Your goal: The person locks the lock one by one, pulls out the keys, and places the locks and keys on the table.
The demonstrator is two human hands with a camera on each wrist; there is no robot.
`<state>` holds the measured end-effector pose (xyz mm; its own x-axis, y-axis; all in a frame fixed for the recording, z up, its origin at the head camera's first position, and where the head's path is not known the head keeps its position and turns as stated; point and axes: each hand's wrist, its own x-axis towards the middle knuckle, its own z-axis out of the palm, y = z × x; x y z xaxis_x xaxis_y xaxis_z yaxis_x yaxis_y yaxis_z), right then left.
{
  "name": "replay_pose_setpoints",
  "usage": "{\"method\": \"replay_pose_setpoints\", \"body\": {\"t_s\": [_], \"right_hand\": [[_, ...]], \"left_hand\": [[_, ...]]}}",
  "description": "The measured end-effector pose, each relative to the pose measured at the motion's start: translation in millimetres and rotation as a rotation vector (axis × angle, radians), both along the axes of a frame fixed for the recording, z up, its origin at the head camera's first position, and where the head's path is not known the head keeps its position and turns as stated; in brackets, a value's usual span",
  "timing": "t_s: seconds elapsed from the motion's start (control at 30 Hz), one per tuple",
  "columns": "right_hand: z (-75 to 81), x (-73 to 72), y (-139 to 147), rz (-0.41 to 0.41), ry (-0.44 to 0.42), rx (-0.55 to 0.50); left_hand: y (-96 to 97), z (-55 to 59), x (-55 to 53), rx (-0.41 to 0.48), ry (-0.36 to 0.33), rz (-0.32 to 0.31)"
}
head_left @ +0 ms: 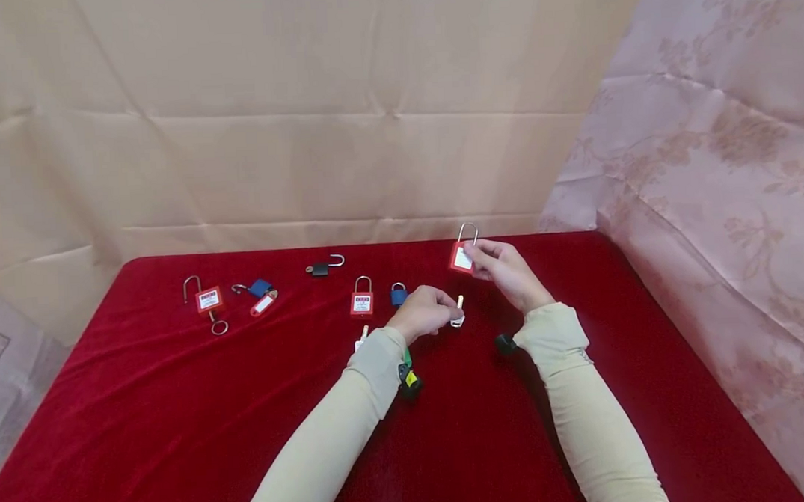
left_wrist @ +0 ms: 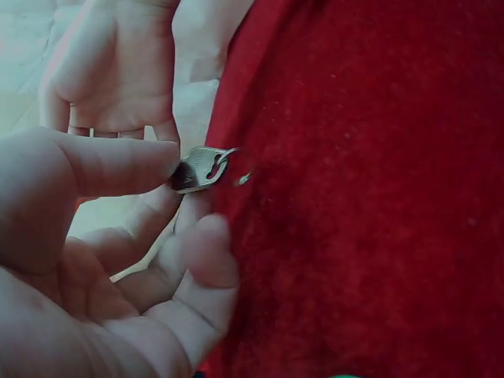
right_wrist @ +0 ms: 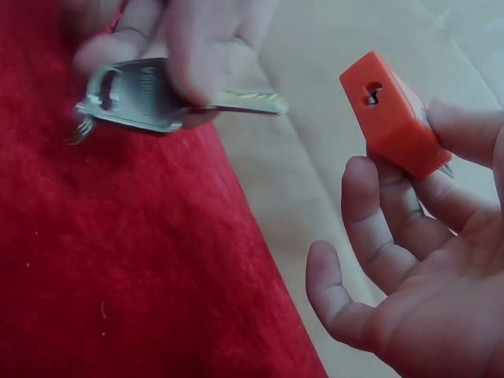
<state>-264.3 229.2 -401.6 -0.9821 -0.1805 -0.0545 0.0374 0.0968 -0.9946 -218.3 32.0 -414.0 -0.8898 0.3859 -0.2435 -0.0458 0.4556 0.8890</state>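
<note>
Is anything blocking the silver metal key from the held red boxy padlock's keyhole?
Nothing visible: the right wrist view shows open space between the silver metal key in the left hand and the keyhole of the red boxy padlock in the right hand.

Shiny metal key (right_wrist: 146,93), smooth plastic padlock (right_wrist: 395,122)

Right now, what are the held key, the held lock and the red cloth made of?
The held key looks like metal: silvery-grey and shiny. The held lock has a smooth orange-red body, probably plastic because the colour is so even; its shiny silver loop is likely metal. The red cloth seems velvety, with a soft-looking pile, but I can't tell the fibre.
</note>
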Motion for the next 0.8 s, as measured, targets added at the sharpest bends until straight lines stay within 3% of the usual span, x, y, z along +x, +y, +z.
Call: {"method": "replay_pose_setpoints", "body": {"t_s": [0.33, 0.57, 0.8], "right_hand": [[-6.1, -0.8, -1.0, 0.01, -0.011, 0.01], [-10.3, -4.4, -3.1, 0.023, -0.023, 0.065], [-10.3, -4.7, -2.5, 0.025, -0.038, 0.097]], "left_hand": [[-0.8, -4.7, 3.6, -0.11, -0.019, -0.084], [1.6, -5.0, 5.7, -0.159, 0.04, -0.076], [1.2, -4.8, 6.4, -0.167, 0.043, -0.071]]}}
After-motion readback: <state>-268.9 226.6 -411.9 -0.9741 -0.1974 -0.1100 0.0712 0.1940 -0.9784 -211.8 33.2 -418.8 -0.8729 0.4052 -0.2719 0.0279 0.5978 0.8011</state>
